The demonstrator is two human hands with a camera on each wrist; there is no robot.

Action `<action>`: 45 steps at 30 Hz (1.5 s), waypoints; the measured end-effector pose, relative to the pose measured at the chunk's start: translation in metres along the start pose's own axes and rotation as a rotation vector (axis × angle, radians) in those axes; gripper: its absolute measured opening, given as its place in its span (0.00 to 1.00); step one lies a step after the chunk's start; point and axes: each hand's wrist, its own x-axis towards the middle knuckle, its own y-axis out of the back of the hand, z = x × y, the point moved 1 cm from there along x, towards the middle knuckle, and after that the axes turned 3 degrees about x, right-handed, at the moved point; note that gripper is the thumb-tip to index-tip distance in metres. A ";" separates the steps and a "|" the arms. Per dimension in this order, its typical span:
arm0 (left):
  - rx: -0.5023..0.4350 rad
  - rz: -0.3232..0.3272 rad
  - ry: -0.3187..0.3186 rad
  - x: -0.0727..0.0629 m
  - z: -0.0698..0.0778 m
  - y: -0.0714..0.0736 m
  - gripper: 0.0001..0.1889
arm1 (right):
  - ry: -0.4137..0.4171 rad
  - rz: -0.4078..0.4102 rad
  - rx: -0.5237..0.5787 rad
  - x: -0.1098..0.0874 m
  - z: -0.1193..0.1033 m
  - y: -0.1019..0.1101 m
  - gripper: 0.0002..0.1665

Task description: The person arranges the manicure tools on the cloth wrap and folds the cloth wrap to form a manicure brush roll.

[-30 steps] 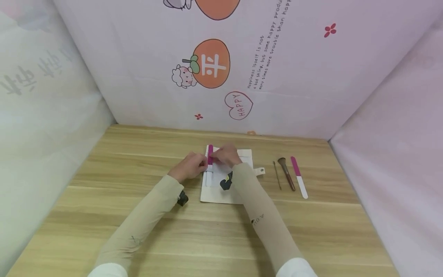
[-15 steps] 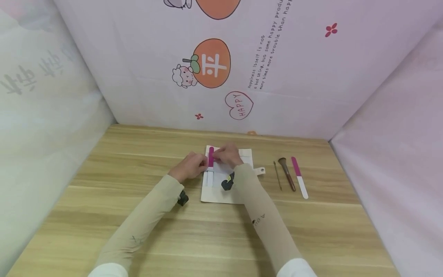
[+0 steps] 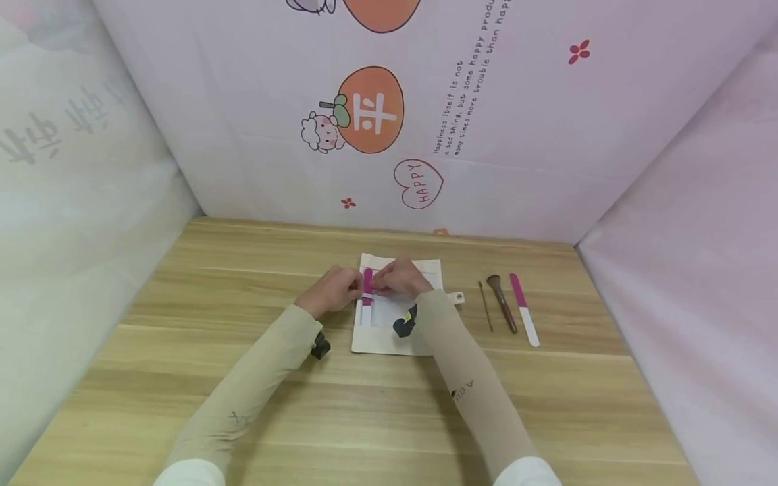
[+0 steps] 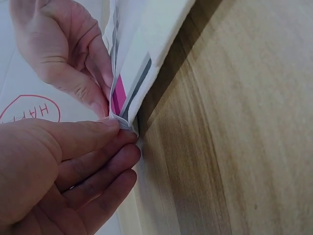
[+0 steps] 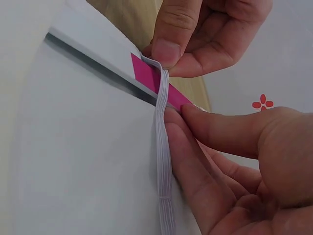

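A pink-and-white nail file [image 3: 367, 277] lies lengthwise along the left side of an opened white fabric case [image 3: 379, 343]. It passes under a white elastic band [image 5: 164, 147], the white end and part of the pink on the near side. My right hand [image 3: 400, 278] pinches the pink part between thumb and fingers just beyond the band. At the case's left edge, my left hand [image 3: 333, 293] pinches the band between thumb and index finger; its other fingers are loosely bent in the left wrist view. The band stands raised over the file.
Right of the case lie a thin metal stick [image 3: 486, 307], a brush [image 3: 502, 304] with a brown handle and a second pink-and-white nail file [image 3: 524, 310]. A snap tab [image 3: 456, 298] sticks out from the case's right side. Printed cloth walls surround the wooden table [image 3: 365, 418].
The nail file has slid toward the person, its pink part now reaching past the band. The right hand has moved with it, slightly nearer; the left hand has stayed at the band.
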 end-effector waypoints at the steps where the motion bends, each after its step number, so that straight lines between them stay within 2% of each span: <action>1: 0.002 -0.001 0.001 0.000 0.000 0.000 0.06 | 0.004 -0.010 -0.005 0.000 0.000 0.000 0.11; 10: 0.005 -0.001 0.003 0.001 0.001 -0.002 0.06 | 0.000 -0.024 -0.101 -0.002 0.000 0.003 0.09; 14: 0.005 -0.003 0.000 0.000 0.003 -0.002 0.06 | 0.022 -0.018 -0.229 -0.004 -0.005 0.011 0.13; 17: 0.013 -0.011 -0.015 -0.001 0.005 -0.002 0.05 | 0.032 -0.002 -0.302 -0.009 -0.010 0.025 0.17; 20: 0.015 -0.026 -0.024 -0.003 0.008 0.001 0.05 | 0.058 -0.003 -0.333 -0.018 -0.014 0.047 0.19; 22: 0.011 -0.032 -0.028 -0.004 0.010 0.002 0.05 | 0.109 0.003 -0.382 -0.025 -0.015 0.066 0.18; 25: 0.002 -0.027 -0.050 -0.004 0.012 0.003 0.05 | 0.191 0.039 -0.448 -0.035 -0.013 0.097 0.17; 28: -0.008 -0.033 -0.080 0.000 0.014 0.002 0.05 | 0.226 0.081 -0.512 -0.047 -0.009 0.130 0.20; 33: -0.004 -0.072 -0.089 0.008 0.020 -0.005 0.05 | 0.190 0.120 -0.536 -0.071 0.011 0.179 0.32; 37: 0.026 -0.088 -0.102 0.012 0.021 -0.011 0.05 | 0.125 0.135 -0.591 -0.088 0.036 0.214 0.37; 40: 0.036 -0.095 -0.112 0.014 0.020 -0.014 0.05 | 0.090 0.169 -0.660 -0.100 0.054 0.237 0.38; 45: 0.041 -0.085 -0.124 0.016 0.024 -0.017 0.05 | 0.089 0.220 -0.668 -0.113 0.086 0.262 0.35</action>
